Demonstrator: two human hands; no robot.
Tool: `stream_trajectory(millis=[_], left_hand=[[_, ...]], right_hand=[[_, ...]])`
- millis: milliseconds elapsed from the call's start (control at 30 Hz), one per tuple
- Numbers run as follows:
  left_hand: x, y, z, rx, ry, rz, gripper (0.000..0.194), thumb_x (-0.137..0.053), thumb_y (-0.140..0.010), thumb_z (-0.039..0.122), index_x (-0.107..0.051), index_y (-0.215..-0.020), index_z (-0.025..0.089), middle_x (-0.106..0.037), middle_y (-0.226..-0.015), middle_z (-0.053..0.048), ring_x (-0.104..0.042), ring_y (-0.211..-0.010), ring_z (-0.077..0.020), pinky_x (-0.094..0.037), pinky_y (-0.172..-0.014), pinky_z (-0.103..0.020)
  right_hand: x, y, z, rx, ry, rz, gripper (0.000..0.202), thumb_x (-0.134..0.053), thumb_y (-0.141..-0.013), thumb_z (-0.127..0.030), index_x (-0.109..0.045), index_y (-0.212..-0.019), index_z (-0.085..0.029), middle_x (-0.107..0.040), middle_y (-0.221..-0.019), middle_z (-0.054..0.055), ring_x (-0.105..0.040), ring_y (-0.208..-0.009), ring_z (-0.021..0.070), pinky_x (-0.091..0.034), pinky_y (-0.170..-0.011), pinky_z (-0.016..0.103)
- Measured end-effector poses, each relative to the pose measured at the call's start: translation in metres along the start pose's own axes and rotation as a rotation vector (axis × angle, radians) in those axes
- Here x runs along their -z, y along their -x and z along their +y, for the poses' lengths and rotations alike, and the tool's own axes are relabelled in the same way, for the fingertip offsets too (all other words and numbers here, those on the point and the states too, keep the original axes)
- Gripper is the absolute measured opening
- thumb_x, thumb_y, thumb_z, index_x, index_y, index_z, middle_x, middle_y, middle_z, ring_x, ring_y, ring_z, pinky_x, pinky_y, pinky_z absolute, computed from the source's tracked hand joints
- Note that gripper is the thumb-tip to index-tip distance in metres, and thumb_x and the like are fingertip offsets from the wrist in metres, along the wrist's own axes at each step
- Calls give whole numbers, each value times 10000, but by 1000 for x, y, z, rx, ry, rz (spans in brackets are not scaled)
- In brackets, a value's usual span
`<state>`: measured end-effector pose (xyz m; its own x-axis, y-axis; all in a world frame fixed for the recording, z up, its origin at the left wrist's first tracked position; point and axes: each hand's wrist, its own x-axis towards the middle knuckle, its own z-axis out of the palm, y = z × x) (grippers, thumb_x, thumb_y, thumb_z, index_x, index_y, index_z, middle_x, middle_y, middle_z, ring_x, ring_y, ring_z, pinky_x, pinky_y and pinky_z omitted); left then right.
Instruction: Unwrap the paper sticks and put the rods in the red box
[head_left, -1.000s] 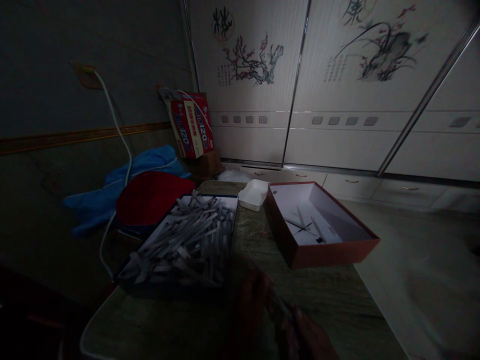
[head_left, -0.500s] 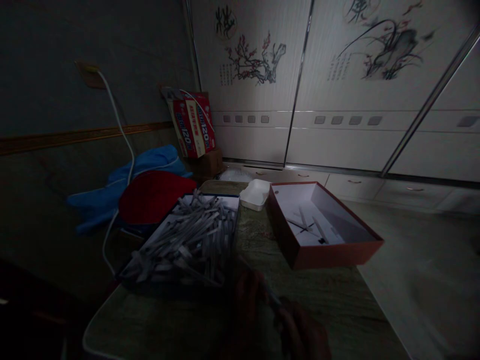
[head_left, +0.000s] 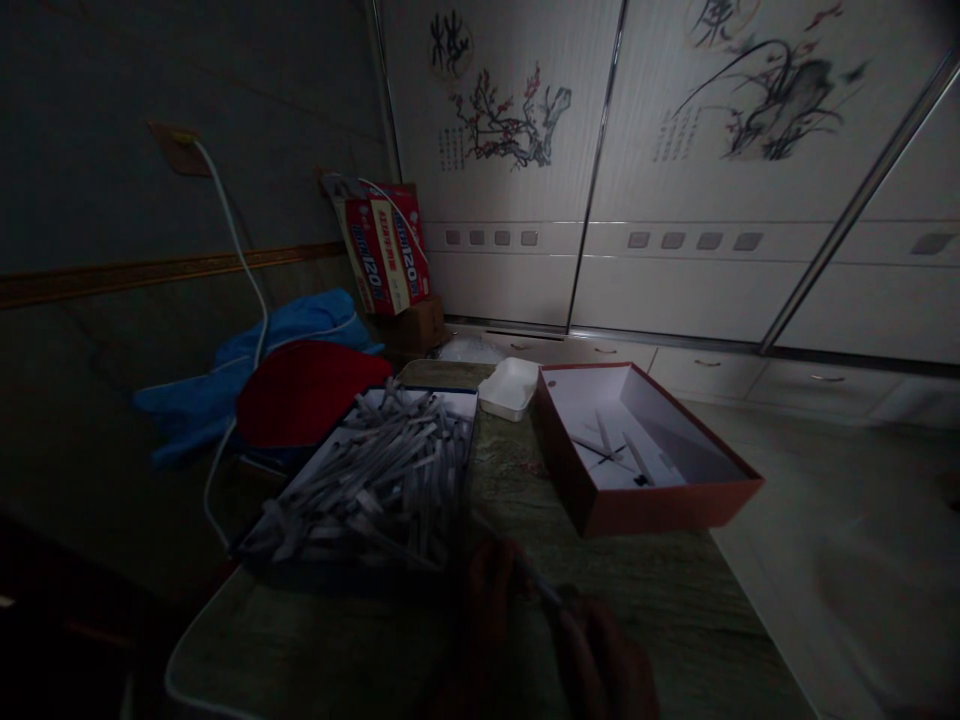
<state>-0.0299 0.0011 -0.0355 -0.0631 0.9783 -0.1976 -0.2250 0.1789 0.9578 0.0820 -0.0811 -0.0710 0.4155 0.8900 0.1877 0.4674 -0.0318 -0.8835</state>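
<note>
Near the table's front edge, in dim light, my left hand pinches one end of a thin pale strip. My right hand is closed on the strip's other end, lower and to the right. Left of my hands lies a dark-rimmed box heaped with many thin grey-white strips. To the right stands an open red-brown box with a white inside, holding several thin pieces. What the strip is exactly is too dark to tell.
A small white tray sits at the back of the table. Red cloth and blue cloth lie at the left, with a white cable hanging there. A red carton stands behind, before white cabinet doors.
Both hands stay in nearly the same place, still on the strip. The strip's angle and my right fingers have shifted slightly.
</note>
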Motion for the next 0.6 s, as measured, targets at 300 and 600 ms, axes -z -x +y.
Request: stream_trajectory(millis=[300, 600], left_hand=[[2, -1, -1, -37, -23, -27, 441, -654, -620, 608, -613, -637, 169, -580, -476, 22, -525, -452, -147, -437, -494, -266], [1, 1, 2, -35, -13, 8, 487, -665, -566, 647, -632, -626, 165, -593, -504, 17, -544, -486, -147, -448, -504, -259]], right_hand=[[-3, 1, -1, -17, -15, 33, 442, -420, -828, -588, -641, -917, -217, -697, -756, 58, -645, -622, 188, -480, -592, 257], [-2, 0, -1, -23, -6, 30, 454, -399, -831, -608, -650, -877, -234, -711, -736, 53, -663, -628, 190, -490, -601, 251]])
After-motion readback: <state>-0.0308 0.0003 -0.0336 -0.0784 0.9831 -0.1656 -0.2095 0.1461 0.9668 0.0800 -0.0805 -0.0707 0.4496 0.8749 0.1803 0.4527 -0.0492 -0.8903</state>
